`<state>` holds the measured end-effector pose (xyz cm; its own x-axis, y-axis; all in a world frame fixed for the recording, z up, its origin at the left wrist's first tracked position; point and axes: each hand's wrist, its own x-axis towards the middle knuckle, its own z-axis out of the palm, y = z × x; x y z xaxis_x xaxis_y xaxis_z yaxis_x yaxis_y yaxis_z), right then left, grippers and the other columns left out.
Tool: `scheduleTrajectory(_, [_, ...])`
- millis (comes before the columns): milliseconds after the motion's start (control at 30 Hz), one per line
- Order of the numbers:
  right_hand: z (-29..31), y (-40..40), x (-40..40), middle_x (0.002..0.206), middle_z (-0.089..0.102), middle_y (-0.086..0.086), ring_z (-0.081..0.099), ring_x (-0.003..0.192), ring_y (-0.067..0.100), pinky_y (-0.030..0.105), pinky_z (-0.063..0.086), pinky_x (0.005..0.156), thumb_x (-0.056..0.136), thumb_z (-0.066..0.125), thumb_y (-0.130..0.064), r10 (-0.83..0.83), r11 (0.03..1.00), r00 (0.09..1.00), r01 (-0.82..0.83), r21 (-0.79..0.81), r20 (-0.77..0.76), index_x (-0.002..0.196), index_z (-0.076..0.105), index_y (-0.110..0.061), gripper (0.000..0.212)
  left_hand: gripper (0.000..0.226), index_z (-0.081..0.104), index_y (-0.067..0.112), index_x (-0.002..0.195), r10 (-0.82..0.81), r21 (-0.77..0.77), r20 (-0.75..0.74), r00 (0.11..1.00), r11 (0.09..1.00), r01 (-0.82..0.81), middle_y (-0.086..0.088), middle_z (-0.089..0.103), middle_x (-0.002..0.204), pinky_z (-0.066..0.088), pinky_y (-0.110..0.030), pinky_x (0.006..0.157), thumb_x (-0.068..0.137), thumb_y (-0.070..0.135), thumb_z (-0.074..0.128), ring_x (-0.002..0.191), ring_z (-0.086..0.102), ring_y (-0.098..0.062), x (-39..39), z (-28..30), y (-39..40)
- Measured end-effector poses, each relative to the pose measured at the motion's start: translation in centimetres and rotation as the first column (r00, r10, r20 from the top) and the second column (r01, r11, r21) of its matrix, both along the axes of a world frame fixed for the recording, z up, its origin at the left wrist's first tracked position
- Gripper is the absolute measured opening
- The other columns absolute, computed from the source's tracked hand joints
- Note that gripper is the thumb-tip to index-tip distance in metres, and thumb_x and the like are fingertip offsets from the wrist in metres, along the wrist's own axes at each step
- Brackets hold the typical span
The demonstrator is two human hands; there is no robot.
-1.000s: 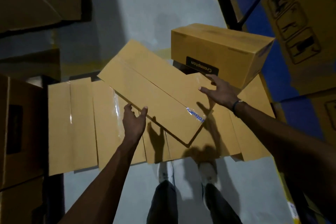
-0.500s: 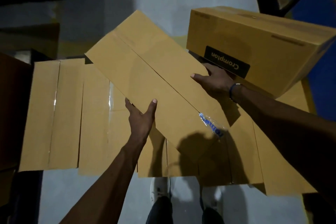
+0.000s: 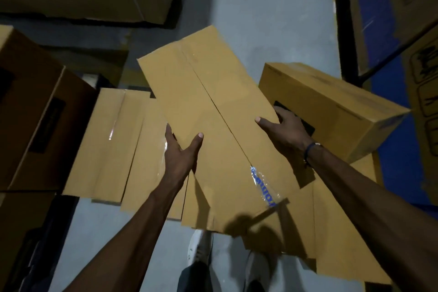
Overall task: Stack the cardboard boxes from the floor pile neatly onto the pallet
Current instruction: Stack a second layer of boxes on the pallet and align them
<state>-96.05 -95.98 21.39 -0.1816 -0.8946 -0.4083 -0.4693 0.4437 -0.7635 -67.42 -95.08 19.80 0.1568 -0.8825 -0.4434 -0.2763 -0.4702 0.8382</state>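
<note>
hands [image 3: 182,154] [image 3: 285,131] either side of raised box [image 3: 213,130]

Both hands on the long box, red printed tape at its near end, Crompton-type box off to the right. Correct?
Not quite: the tape is clear with blue print, not red, as the head view shows. The rest holds: the left hand and right hand grip the long box, and another box sits to its right.

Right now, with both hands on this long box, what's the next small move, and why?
Probably lift it a bit higher. The left hand and right hand grip the long box by its sides, but it hangs tilted close above the row of boxes below.
</note>
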Motion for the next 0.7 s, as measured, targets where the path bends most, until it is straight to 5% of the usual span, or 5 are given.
scheduleTrajectory(167, [10.3, 3.0, 1.0, 0.127, 0.068, -0.019, 0.063, 0.119, 0.009, 0.040, 0.052, 0.102, 0.086, 0.066, -0.069, 0.046, 0.998, 0.998, -0.044, -0.041, 0.047, 0.136, 0.061, -0.040, 0.058, 0.099, 0.007, 0.033, 0.164, 0.017, -0.059, 0.009, 1.000, 0.998, -0.016, 0.006, 0.025, 0.168, 0.026, -0.028, 0.109, 0.092, 0.052, 0.072, 0.142, 0.028, -0.005, 2.0, 10.5, 1.7])
scheduleTrajectory(400, [25.9, 10.2, 3.9, 0.135, 0.064, -0.022, 0.058, 0.127, 0.008, 0.043, 0.047, 0.109, 0.091, 0.063, -0.067, 0.111, 0.991, 0.989, -0.103, -0.084, 0.096, 0.139, 0.058, -0.042, 0.055, 0.096, 0.019, 0.036, 0.161, 0.027, -0.047, -0.122, 0.992, 0.998, -0.033, 0.009, 0.042, 0.158, 0.041, -0.042, 0.116, 0.086, 0.057, 0.073, 0.139, 0.047, -0.014, 6.1, 25.5, 7.3])
scheduleTrajectory(567, [33.4, 15.1, 6.4, 0.139, 0.062, -0.019, 0.060, 0.127, 0.014, 0.051, 0.052, 0.105, 0.071, 0.062, -0.090, 0.104, 0.991, 0.990, -0.096, -0.091, 0.095, 0.142, 0.052, -0.050, 0.083, 0.077, 0.033, 0.034, 0.156, 0.074, -0.036, -0.201, 0.977, 0.996, -0.083, 0.005, 0.059, 0.142, 0.056, -0.026, 0.091, 0.090, 0.043, 0.073, 0.117, 0.063, -0.010, 9.5, 34.0, 13.1])
scheduleTrajectory(700, [39.0, 17.8, 10.1, 0.132, 0.065, -0.017, 0.066, 0.115, 0.012, 0.045, 0.057, 0.095, 0.071, 0.064, -0.087, 0.121, 0.985, 0.987, -0.106, -0.137, 0.103, 0.141, 0.055, -0.047, 0.081, 0.086, 0.026, 0.040, 0.159, 0.117, -0.009, -0.258, 0.959, 0.992, -0.124, 0.003, 0.054, 0.147, 0.050, -0.043, 0.105, 0.088, 0.046, 0.074, 0.125, 0.059, -0.020, 13.0, 38.6, 16.6])
